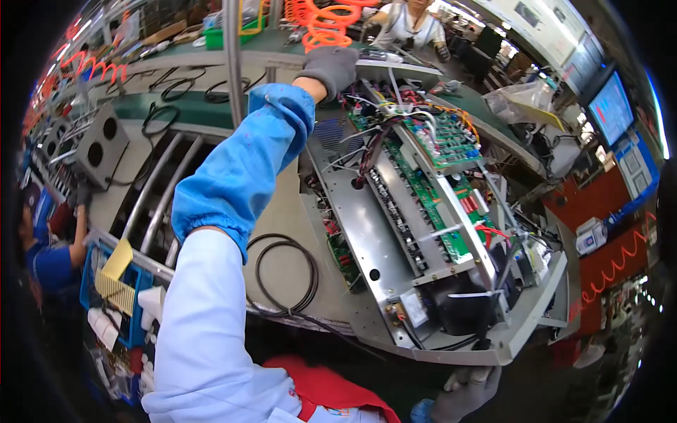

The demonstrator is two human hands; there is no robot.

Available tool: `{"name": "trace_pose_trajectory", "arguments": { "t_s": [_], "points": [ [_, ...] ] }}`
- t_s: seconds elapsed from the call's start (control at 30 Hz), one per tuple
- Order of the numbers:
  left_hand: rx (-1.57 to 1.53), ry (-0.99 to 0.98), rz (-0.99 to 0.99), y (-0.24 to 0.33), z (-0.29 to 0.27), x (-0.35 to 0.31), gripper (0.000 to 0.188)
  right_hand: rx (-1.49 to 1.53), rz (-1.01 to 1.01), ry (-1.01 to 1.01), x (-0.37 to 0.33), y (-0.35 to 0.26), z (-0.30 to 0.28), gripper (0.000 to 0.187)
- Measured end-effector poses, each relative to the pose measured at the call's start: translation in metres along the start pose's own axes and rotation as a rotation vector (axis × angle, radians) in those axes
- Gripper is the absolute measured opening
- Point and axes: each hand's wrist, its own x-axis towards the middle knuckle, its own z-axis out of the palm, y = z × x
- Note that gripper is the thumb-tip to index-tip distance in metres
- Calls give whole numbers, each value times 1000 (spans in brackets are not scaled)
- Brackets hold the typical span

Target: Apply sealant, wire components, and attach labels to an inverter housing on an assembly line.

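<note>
In front of me is an open metal chassis (352, 233) with green circuit boards (444, 141), bundled wires and metal braces inside. It sits at an angle on the pale worktop (282, 204). My left hand (330, 70), in a grey glove, reaches across to the chassis's far end and closes on its edge; its fingertips are partly hidden. At the near right corner my right hand (465, 391), also gloved in grey, grips the lower edge from below with curled fingers. A black cable (310, 282) lies coiled beside the chassis on the left.
Metal rollers (162, 190) and another metal unit (102, 144) are on the left. A blue crate (134, 331) holds parts lower left. Orange coiled hoses (328, 21) hang at the far side. One person (412, 28) is opposite, another (56, 247) at left. A monitor (610, 106) stands right.
</note>
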Motion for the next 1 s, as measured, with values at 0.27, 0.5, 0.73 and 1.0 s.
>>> {"name": "trace_pose_trajectory", "arguments": {
  "t_s": [0.27,0.5,0.73,1.0],
  "points": [
    [31,282,7,-32,-34,-96,22,-110,-16,196,12,13,-59,45],
    [73,540,-18,-37,-80,-168,24,-661,-365,338,21,21,-56,44],
    [81,511,-6,-40,-95,-184,26,-191,-11,-78,152,36,-76,38],
    [-370,616,0,-27,-92,-245,30,-606,-962,261,110,30,71,30]
  ]
}}
